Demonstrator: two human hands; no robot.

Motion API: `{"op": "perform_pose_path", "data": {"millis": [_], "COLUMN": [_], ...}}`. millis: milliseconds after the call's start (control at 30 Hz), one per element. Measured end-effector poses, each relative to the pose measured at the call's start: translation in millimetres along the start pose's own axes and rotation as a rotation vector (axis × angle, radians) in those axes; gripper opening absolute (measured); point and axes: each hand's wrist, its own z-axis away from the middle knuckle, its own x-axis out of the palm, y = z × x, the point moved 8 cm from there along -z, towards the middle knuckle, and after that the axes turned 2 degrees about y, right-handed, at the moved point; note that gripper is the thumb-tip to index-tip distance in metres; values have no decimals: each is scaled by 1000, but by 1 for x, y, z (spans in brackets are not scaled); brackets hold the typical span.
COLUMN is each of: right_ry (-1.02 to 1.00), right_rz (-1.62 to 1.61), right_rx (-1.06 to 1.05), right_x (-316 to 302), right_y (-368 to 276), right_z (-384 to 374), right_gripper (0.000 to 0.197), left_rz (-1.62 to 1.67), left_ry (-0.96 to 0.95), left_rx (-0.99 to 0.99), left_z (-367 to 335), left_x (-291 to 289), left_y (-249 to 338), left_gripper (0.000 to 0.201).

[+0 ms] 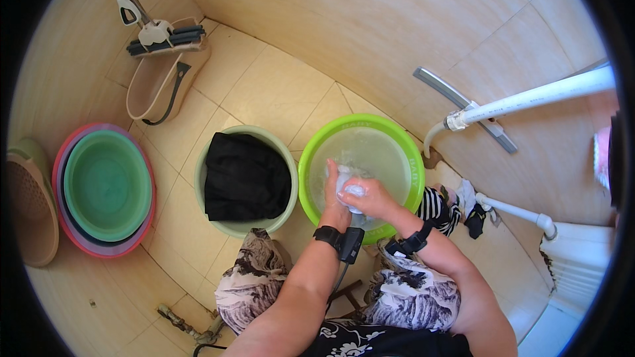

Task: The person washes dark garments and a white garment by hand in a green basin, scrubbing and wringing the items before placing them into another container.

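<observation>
Both my hands are over a lime-green basin (306, 188) of cloudy water. A bunched white wet cloth (344, 182) is pressed between them. My left hand (333, 195) lies against its left side, the fingers pointing away from me and partly hidden. Closed around the right part of the cloth is my right hand (374, 199). What kind of garment or cloth it is, I cannot tell. To the left of the basin stands a pale green bucket (289, 203) with a folded black cloth (246, 178) in it.
Stacked basins (109, 185) lean at the left wall beside a beige basket-like tub (30, 211). A mop bucket (155, 86) with a sponge mop (165, 36) stands at the back left. Striped clothes (440, 210) lie right of the basin, under a white pipe (536, 99).
</observation>
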Motion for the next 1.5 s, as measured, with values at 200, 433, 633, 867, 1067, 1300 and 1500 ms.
{"op": "perform_pose_path", "data": {"millis": [200,433,633,867,1067,1300,1500], "right_ry": [195,384,-53,54,-224,-3,227], "right_rz": [359,23,553,-384,-408,-57,320], "right_rx": [44,434,435,341,168,70,12], "right_x": [-15,-109,-31,-43,-12,-12,-13], "right_y": [27,179,144,151,33,5,19], "right_z": [-26,-22,-20,-21,-6,-2,-11], "right_gripper": [24,46,52,64,56,27,35], "left_rz": [-27,-84,-120,-75,217,108,-106], "left_ry": [158,0,143,225,75,-39,154], "left_rx": [48,189,-141,51,27,14,-24], "left_z": [-33,-41,-57,-60,-34,-33,-15], "left_x": [-36,-11,-76,-65,-25,-16,-13], "left_y": [-18,3,-28,-20,-2,-11,-10], "left_gripper": [46,65,64,57,56,41,34]}}
